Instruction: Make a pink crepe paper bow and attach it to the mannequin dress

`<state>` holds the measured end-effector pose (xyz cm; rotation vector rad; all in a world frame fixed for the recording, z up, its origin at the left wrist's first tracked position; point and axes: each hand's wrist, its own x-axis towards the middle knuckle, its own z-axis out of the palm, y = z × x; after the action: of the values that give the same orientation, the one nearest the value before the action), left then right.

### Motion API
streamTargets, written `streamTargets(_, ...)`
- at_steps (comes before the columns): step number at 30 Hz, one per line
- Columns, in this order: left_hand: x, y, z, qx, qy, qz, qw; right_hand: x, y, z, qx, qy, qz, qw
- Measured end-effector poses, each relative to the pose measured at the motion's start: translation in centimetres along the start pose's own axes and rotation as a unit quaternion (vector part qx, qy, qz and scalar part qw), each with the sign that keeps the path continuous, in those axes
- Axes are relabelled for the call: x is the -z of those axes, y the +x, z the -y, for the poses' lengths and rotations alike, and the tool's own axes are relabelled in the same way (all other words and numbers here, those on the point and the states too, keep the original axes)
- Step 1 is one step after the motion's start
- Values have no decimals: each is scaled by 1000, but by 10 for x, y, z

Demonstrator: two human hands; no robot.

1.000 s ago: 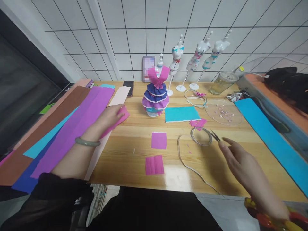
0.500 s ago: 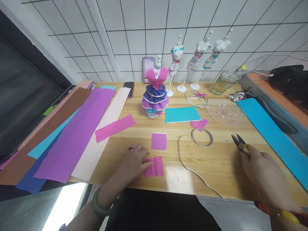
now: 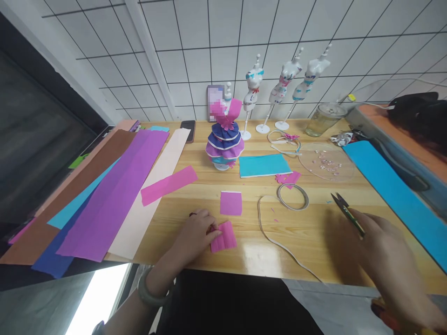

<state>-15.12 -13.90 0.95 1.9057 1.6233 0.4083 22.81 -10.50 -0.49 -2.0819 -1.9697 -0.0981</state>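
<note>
My left hand pinches the left edge of a small pink crepe paper piece near the table's front edge, thumb on top. The piece has fold lines and lies slightly turned. Just beyond it is a purple paper square with a white top edge. My right hand is closed around thread snips, held above the table at the right, blades pointing up and left. A roll of tape and a thin white cord lie between my hands.
Long crepe paper strips cover the left side. A mannequin in a layered paper dress stands at the back beside several bare stands. A turquoise piece, a round dish of gems, a glass jar and a blue strip are farther right.
My left fingers have closed on the pink piece's edge, and the piece has turned a little. My right hand has shifted slightly left with the snips, whose angle has changed.
</note>
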Motion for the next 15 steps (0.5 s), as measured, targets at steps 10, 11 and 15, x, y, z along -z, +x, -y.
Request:
streamTargets(10, -2, -1, -20, 72, -356, 20, 932, 11, -42, 134, 5, 525, 245, 815)
streamTargets(11, -4, -1, -23, 75, -391, 14, 917, 11, -42, 143, -12, 569, 274, 775)
streamTargets(15, -9, 1, -29, 91, -473, 8, 876, 10, -38, 164, -43, 660, 356, 660)
